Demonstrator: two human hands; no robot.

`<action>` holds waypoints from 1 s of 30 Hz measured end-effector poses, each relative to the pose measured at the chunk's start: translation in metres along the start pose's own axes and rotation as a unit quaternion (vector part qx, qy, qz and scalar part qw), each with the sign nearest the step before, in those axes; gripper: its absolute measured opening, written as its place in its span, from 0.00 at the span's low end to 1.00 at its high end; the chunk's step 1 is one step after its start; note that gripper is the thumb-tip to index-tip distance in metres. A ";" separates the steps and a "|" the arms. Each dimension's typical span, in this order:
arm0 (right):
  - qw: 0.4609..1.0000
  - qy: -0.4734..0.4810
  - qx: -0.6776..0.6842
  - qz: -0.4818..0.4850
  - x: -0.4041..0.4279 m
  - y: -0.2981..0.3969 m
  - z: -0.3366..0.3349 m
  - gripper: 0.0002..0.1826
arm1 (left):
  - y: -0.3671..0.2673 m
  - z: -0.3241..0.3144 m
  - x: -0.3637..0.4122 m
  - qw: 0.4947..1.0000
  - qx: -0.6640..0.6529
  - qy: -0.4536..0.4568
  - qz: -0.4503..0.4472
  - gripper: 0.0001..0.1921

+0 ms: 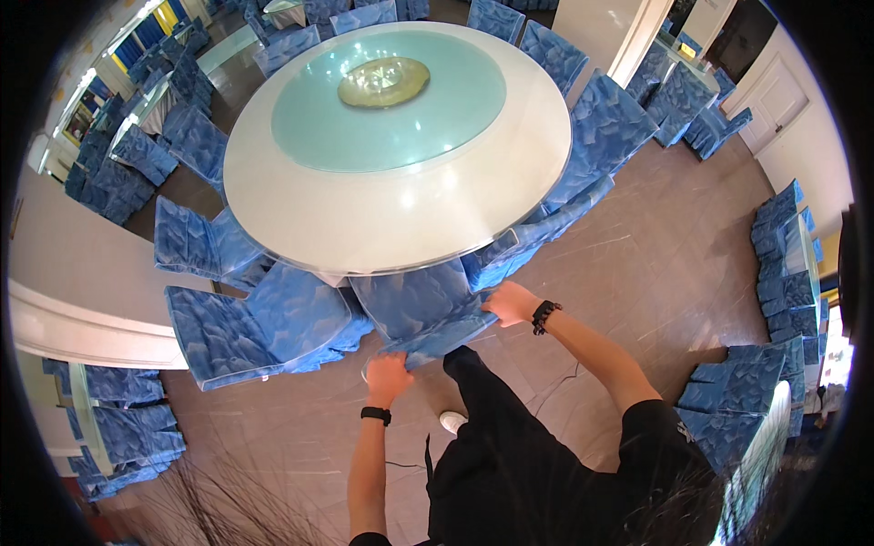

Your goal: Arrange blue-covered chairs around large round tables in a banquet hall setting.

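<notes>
Both my hands grip the top of a chair's backrest, one at each corner. My left hand (pixel 389 377) is closed on the left corner and my right hand (pixel 511 304) on the right corner. The chair (pixel 416 297) wears a blue patterned fabric cover, and its seat reaches to the edge of a large round table (pixel 382 225) with a cream top. A pale green glass turntable (pixel 314 136) lies on the table, with a round gold-coloured centrepiece (pixel 384 82) at its middle.
Covered chairs stand around the table, one close on the left (pixel 273 327) and one close on the right (pixel 539 239). A curved white ledge (pixel 89 327) lies at the left. More chairs (pixel 792 286) and tables are at the far right. A thin dark cord (pixel 556 392) runs over the tiled floor.
</notes>
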State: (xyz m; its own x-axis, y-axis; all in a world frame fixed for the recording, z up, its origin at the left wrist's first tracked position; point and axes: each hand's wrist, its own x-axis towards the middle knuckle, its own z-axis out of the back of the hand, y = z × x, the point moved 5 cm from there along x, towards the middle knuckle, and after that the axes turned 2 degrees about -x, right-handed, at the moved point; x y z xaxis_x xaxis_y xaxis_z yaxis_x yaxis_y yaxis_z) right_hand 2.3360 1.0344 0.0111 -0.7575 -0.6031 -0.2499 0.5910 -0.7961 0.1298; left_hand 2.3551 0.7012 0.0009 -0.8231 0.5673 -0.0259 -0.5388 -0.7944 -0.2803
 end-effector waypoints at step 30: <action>0.997 -0.082 -0.013 -0.004 0.092 -0.056 0.046 0.15 | 0.073 0.026 0.099 0.999 0.041 0.031 0.008 0.15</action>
State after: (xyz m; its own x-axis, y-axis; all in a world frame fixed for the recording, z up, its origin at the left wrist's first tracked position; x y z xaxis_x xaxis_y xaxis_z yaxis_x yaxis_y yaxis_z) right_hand 2.2202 1.0209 0.0251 -0.7959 -0.5987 -0.0899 0.5904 -0.8004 0.1038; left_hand 2.2293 0.6935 0.0027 -0.8204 0.5649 -0.0887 -0.5411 -0.8171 -0.1990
